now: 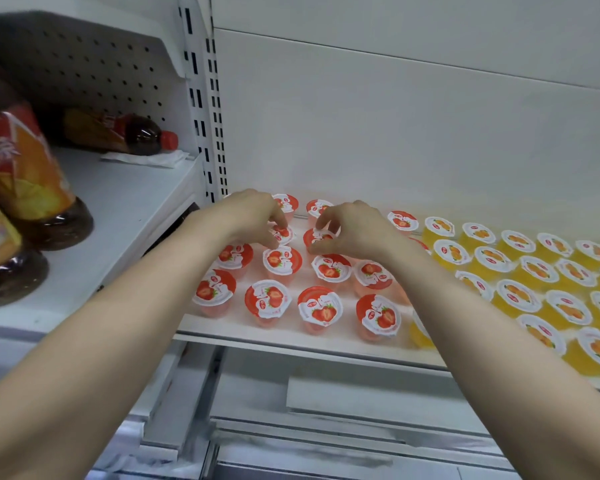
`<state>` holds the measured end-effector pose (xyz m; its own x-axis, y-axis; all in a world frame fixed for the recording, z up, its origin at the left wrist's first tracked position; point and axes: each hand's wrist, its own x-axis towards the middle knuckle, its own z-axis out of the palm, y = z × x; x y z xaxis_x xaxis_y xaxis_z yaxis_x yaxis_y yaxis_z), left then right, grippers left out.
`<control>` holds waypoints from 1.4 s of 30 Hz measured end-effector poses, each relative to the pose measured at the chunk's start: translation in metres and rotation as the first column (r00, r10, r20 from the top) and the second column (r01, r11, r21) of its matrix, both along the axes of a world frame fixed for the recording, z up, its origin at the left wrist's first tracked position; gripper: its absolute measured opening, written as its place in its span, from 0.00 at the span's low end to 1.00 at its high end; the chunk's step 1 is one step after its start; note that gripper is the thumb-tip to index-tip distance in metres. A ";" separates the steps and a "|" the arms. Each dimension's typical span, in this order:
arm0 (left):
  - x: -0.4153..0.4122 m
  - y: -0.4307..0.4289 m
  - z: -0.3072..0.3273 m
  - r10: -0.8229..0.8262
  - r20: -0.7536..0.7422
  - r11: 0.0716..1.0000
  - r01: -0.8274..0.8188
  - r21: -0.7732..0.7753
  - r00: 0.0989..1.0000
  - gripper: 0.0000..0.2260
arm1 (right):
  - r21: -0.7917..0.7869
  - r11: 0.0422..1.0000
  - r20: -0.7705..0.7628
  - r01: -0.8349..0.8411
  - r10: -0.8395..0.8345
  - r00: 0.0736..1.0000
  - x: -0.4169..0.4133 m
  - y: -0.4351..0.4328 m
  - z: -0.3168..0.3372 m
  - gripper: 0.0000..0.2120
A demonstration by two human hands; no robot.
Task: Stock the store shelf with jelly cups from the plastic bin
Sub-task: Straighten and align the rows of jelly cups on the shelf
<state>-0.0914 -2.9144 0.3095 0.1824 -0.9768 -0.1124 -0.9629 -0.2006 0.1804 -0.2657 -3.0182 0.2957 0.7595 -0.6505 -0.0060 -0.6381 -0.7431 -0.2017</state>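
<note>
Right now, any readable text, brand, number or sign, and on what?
On the large bottle label: big white Chinese characters, cut off at frame edge, not readable.
On the strawberry jelly cup lids: small print, too blurred.
On the orange jelly cup lids: same, too blurred.
No numbers or signs.

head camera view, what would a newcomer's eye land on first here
Two bare forearms reach in from below, the left hand and right hand each pinching a cup among the red-lidded strawberry jelly cups in the middle of the white shelf. To their right run rows of orange jelly cups. On the neighbouring shelf to the left stand big dark drink bottles.
</note>
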 end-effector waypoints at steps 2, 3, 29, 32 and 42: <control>0.000 0.004 -0.003 -0.009 -0.009 1.000 0.009 -0.015 1.000 0.19 | -0.056 0.998 -0.007 0.020 -0.020 1.000 0.001 0.004 -0.001 0.22; 0.000 0.005 -0.004 -0.006 -0.017 1.000 0.005 -0.027 1.000 0.19 | -0.076 0.997 -0.001 0.035 -0.035 0.999 0.001 0.005 -0.003 0.22; -0.020 0.041 -0.027 -0.021 -0.039 0.963 0.010 -0.271 0.999 0.19 | -0.174 0.980 -0.029 0.097 -0.104 0.994 -0.037 0.065 0.001 0.19; -0.028 0.042 -0.028 0.023 -0.030 0.966 -0.030 -0.255 0.999 0.20 | -0.197 0.976 -0.025 0.097 -0.104 0.994 -0.033 0.066 -0.001 0.19; -0.042 0.049 -0.028 0.109 -0.024 0.975 -0.111 -0.194 0.994 0.17 | -0.174 0.974 0.072 0.147 -0.136 0.988 -0.035 0.066 -0.012 0.20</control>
<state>-0.1333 -2.8657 0.2814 0.2898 -0.9541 0.0751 -0.9343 -0.2649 0.2387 -0.3010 -2.9526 0.2833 0.6551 -0.7380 0.1620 -0.7303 -0.6734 -0.1145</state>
